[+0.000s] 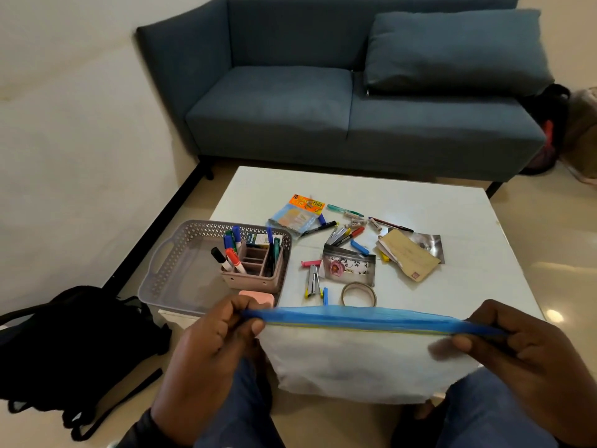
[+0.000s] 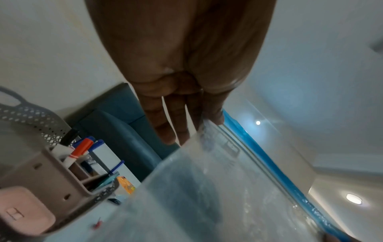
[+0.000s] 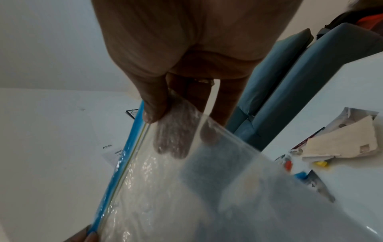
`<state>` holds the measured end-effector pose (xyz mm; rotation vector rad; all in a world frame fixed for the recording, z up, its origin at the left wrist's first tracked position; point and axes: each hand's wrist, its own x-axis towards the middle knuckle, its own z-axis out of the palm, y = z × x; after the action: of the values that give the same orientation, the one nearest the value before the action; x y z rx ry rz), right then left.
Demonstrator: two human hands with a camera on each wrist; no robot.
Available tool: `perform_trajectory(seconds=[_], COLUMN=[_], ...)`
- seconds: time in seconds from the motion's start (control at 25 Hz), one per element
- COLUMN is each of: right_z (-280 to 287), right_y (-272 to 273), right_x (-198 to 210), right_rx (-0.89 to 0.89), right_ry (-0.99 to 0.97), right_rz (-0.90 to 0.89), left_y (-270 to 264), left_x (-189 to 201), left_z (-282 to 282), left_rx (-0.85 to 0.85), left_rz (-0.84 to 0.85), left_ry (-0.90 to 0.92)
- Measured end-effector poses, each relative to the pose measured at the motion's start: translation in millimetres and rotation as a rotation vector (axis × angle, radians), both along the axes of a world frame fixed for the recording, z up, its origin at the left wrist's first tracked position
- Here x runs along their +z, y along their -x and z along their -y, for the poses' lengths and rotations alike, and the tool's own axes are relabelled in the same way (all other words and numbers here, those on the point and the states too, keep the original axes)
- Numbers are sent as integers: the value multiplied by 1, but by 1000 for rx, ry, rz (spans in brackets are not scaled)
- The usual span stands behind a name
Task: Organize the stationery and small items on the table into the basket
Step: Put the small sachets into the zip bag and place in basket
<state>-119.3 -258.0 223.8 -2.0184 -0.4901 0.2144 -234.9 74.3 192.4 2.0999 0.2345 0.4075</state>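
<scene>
I hold a clear zip bag [image 1: 355,360] with a blue seal strip in front of me, above the near table edge. My left hand [image 1: 245,318] pinches its left top corner and my right hand [image 1: 478,334] pinches the right one. The bag [image 2: 217,188] fills the left wrist view and the bag [image 3: 186,188] fills the right wrist view. The grey perforated basket [image 1: 168,253] sits at the table's left with a pink organiser [image 1: 255,270] of markers inside. Loose pens, clips, a tape roll [image 1: 358,294], an envelope [image 1: 410,257] and packets lie on the white table [image 1: 468,221].
A blue sofa [image 1: 323,108] stands behind the table. A black backpack [image 1: 71,350] lies on the floor at the left. A pink eraser-like block [image 1: 256,297] rests by the basket's near corner. My knees in jeans are under the bag.
</scene>
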Motion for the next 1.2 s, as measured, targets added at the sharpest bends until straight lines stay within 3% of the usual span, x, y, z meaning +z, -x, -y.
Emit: perform_trajectory(seconds=[0.12, 0.24, 0.28, 0.44, 0.56, 0.72, 0.96, 1.2], right_z=[-2, -9, -9, -7, -6, -4, -4, 2], right_y=[-1, -7, -11, -23, -23, -27, -22, -26], right_x=[-1, -6, -10, -18, -20, -26, -30, -29], right_rx=[15, -88, -135, -166, -133, -158, -121, -121], right_ry=[-43, -272, -328, -357, -336, -402, -346, -467], right_rz=[-16, -100, -115, -101, -118, -160, -168, -212], left_y=[-10, -24, -27, -33, -36, -35, -32, -31], left_x=[5, 5, 4, 4, 3, 3, 1, 5], left_z=[12, 15, 16, 17, 12, 18, 22, 20], left_rx=[66, 35, -4, -41, 18, -30, 55, -9], left_rz=[105, 70, 32, 35, 41, -43, -30, -96], left_ry=[89, 449, 488, 346, 362, 493, 352, 532])
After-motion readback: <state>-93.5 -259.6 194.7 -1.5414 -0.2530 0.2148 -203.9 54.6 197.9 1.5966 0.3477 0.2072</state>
